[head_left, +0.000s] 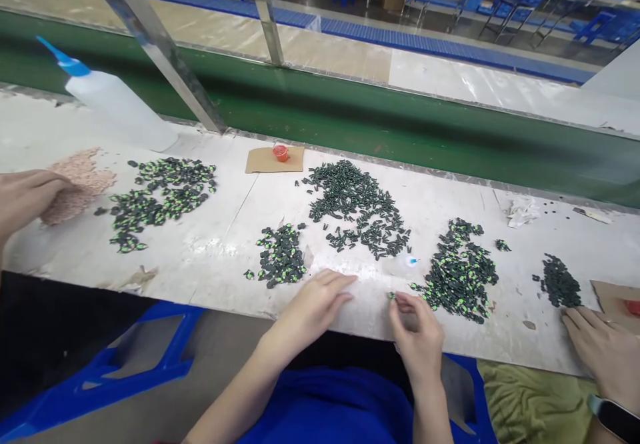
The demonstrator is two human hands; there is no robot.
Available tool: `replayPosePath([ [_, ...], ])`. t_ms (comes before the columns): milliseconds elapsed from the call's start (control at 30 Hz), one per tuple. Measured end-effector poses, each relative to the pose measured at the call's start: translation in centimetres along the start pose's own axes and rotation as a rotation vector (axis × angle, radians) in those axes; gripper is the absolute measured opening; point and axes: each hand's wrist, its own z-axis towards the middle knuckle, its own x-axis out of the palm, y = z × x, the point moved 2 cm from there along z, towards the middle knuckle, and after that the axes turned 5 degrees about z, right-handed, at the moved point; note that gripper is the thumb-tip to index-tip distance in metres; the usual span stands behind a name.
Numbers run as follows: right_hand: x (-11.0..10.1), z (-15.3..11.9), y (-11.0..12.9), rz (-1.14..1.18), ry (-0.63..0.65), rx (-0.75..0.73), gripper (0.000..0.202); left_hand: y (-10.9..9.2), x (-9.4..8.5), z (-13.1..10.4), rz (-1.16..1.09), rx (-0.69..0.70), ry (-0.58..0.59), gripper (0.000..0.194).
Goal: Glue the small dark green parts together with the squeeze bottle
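Note:
My left hand (320, 299) hovers over the white table edge, palm turned down, its fingers and thumb a little apart with nothing visible between them. To its right, my right hand (420, 334) pinches a small black-and-green piece (392, 295) between thumb and fingertips. A pile of black-and-green pieces (460, 274) lies just beyond my right hand. Beyond my left hand is a smaller black-and-green pile (281, 255). Small dark elongated pieces (357, 204) are spread farther back. A small blue-tipped white item (411, 261) rests between the piles.
Other people's hands are at the far left (25, 201) and far right (607, 351). A white bottle (120, 111), pink pieces (83, 184), another green-and-black pile (160, 194), a red cup (281, 153) on cardboard and a dark pile (560, 281) also lie on the table (210, 251).

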Motion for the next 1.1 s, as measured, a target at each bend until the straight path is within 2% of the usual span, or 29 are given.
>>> replayPosePath([
  [100, -2.0, 1.3, -0.8, -0.250, -0.295, -0.053, 0.014, 2.1, -1.7, -1.0, 0.234, -0.117, -0.150, 0.018],
  [167, -2.5, 2.1, -1.1, -0.332, -0.435, -0.078, 0.020, 3.3, -2.4, -1.6, 0.376, -0.136, -0.156, 0.019],
  [200, -2.5, 2.4, -1.1, -0.345, -0.444, -0.110, 0.024, 3.7, -2.6, -1.8, 0.424, -0.124, -0.136, 0.021],
  [300, -1.2, 3.1, -0.9, -0.348, -0.279, -0.218, 0.040, 4.3, -2.8, -2.1, 0.496, -0.089, -0.090, 0.029],
  [367, -0.1, 3.3, -0.9, -0.379, -0.172, -0.218, 0.046, 4.4, -2.8, -2.0, 0.512, -0.085, -0.091, 0.031],
  [533, 1.6, 3.7, -0.8, -0.394, -0.131, -0.147, 0.035, 4.0, -2.8, -1.3, 0.437, -0.068, -0.098, 0.037],
  [667, 1.5, 3.9, -0.2, -0.176, -0.130, -0.096, 0.026, 3.2, -1.9, -0.7, 0.324, -0.011, -0.085, 0.031],
  [833, 1.1, 3.1, 0.1, 0.443, -0.111, 0.074, 0.032, 2.5, -0.2, 0.1, 0.219, 0.029, -0.113, 0.025],
  [900, 1.0, 2.8, -0.1, 0.597, -0.113, 0.112, 0.032, 2.6, 0.4, 0.3, 0.202, 0.011, -0.116, 0.027],
  [1000, 0.8, 2.7, -0.6, 0.724, -0.205, 0.192, 0.029, 3.1, 0.7, -0.1, 0.182, -0.012, -0.083, 0.034],
  [1100, 0.9, 2.9, -1.2, 0.817, -0.308, 0.329, 0.028, 3.5, 0.3, -0.7, 0.178, -0.029, -0.096, 0.039],
])
